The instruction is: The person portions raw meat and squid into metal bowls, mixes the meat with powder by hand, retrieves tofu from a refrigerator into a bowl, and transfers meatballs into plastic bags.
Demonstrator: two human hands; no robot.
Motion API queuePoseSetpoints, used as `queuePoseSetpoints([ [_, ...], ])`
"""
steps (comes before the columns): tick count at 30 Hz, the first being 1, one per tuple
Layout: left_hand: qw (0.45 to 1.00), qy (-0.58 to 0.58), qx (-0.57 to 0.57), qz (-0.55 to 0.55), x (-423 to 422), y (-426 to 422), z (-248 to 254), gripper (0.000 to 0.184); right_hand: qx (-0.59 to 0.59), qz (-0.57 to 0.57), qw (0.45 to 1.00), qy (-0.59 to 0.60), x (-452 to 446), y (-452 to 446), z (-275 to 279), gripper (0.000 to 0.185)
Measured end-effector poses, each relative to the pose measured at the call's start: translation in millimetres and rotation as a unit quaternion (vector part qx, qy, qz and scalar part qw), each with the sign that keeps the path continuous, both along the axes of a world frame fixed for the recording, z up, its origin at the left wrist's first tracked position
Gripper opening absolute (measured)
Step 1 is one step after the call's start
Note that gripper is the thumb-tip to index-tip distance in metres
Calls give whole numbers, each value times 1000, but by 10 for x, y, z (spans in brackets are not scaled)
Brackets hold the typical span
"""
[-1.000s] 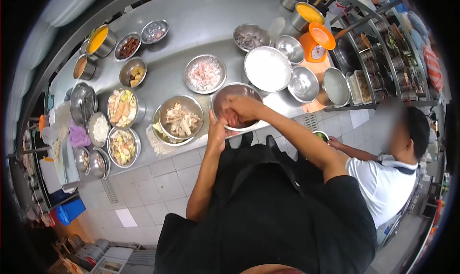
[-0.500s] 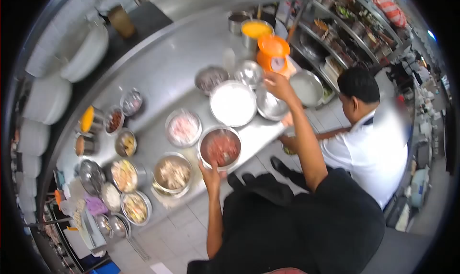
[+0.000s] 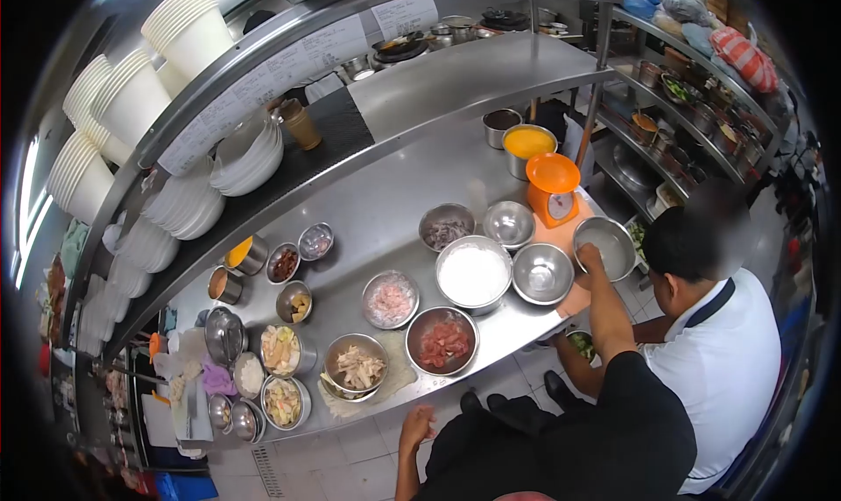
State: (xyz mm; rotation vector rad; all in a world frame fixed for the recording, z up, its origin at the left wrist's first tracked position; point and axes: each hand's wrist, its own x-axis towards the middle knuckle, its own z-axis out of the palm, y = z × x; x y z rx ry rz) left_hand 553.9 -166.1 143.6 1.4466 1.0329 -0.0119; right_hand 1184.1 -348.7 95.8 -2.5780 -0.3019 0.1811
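Observation:
My left hand (image 3: 419,426) hangs free just off the table's front edge, fingers loosely bent and nothing in them. Out to the right, my right hand (image 3: 590,257) is at the left rim of a large metal bowl (image 3: 611,245); its fingertips are hard to make out. A metal bowl of red meat (image 3: 444,343) stands near the front edge. Beside it are a bowl of white powder (image 3: 474,273), a shiny metal bowl (image 3: 543,274) and a bowl of pale pink, powdered pieces (image 3: 390,300). Shredded pale food (image 3: 359,370) fills another bowl, on a cloth (image 3: 399,380).
An orange scale (image 3: 553,205) stands by a pot of yellow liquid (image 3: 529,142). At right a person in white (image 3: 718,352) bends over a bowl of greens (image 3: 580,345). Stacked plates (image 3: 250,158) line the upper shelf. Cut vegetables (image 3: 282,402) stand at front left.
My right hand has left the meat bowl and moved right to the large metal bowl. My left hand has let go of the meat bowl and dropped back. The view has shifted and shows more shelf.

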Motion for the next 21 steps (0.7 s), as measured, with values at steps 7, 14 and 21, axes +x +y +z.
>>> queuePoseSetpoints([
  [7, 994, -21, -99, -48, 156, -146, 524, 32, 25, -10, 999, -44, -256, 58, 359, 25],
  [14, 938, -299, 121, 130, 1715, 589, 2532, 34, 22, 1, 998, -50, -130, 78, 195, 20],
  [21, 877, -433, 207, 15, 3233, 869, 4109, 40, -36, 61, 993, -91, -71, 109, 103, 39],
])
